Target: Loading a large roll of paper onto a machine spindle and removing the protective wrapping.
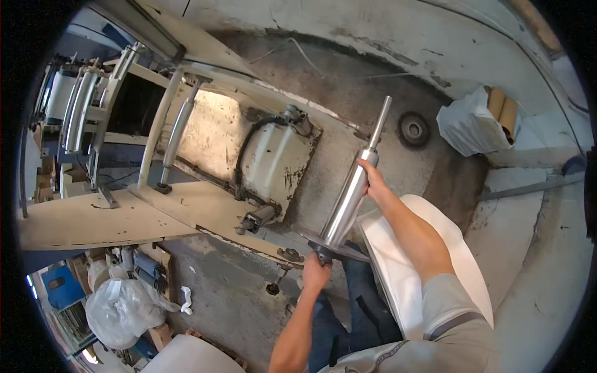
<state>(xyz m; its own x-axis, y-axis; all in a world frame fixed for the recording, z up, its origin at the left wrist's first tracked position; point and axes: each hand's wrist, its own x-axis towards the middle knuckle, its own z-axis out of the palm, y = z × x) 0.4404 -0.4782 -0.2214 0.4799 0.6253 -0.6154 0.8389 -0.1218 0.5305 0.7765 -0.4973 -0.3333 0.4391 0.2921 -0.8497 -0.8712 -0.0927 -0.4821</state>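
My right hand (372, 179) is curled about the far part of a polished metal shaft (346, 204), just short of where it steps down to a thin spindle (380, 122). I make out the thumb along its left side; most of the fingers I cannot see. My left hand (316, 273) is closed on the dark hub (323, 255) at the near end, right against the round metal flange (351, 252). The shaft slants in front of the legs, far end to the right, flange low and near.

Close by the right forearm I have a large white roll (460, 248). Beyond the spindle, to its right, a dark ringed wheel (413, 130) lies on the floor (323, 193), and farther right stands a white plastic sack (471, 124) with brown cardboard tubes (501, 112) in it. Left of the shaft is a cream machine frame (93, 217) bearing a black hose (243, 146); at the near left I get a clear plastic bag (118, 314) and a blue crate (64, 287).
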